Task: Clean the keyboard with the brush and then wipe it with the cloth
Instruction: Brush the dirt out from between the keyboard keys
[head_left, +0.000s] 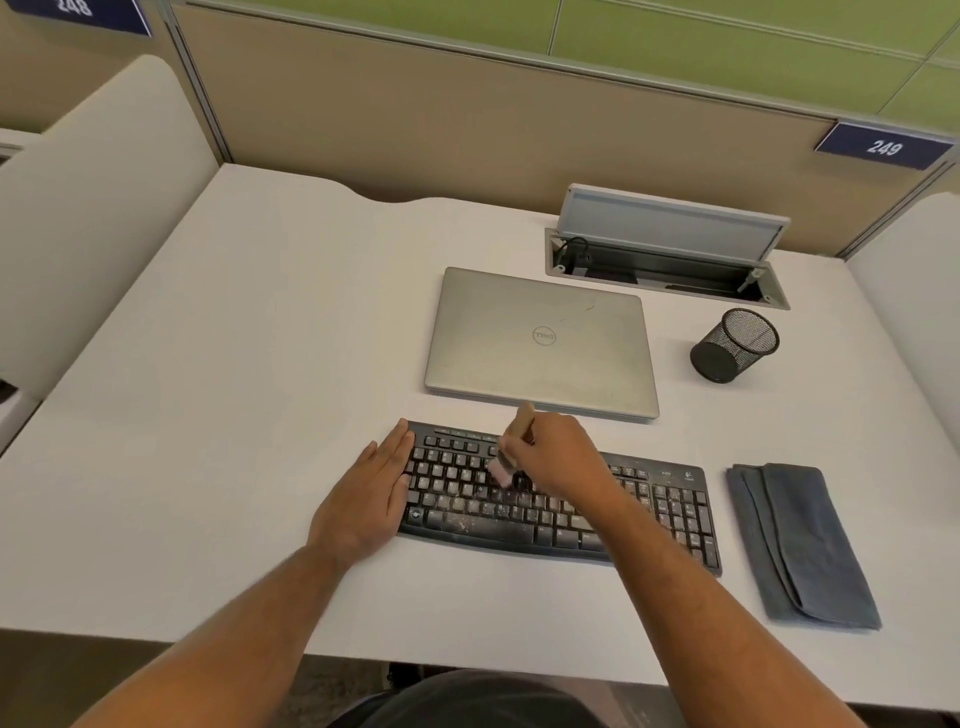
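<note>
A black keyboard (670, 512) speckled with pale dust lies near the front edge of the white desk (234, 395). My right hand (561, 457) grips a small wooden-handled brush (506, 457), blurred, with its pale bristles down on the keys in the keyboard's upper middle. My left hand (369, 499) lies flat with straight fingers against the keyboard's left end. A folded grey-blue cloth (800, 545) sits on the desk to the right of the keyboard, untouched.
A closed silver laptop (540, 338) lies just behind the keyboard. A black mesh pen cup (735, 345) stands to its right. An open cable box (670, 265) is set into the desk at the back. Partition walls enclose the desk.
</note>
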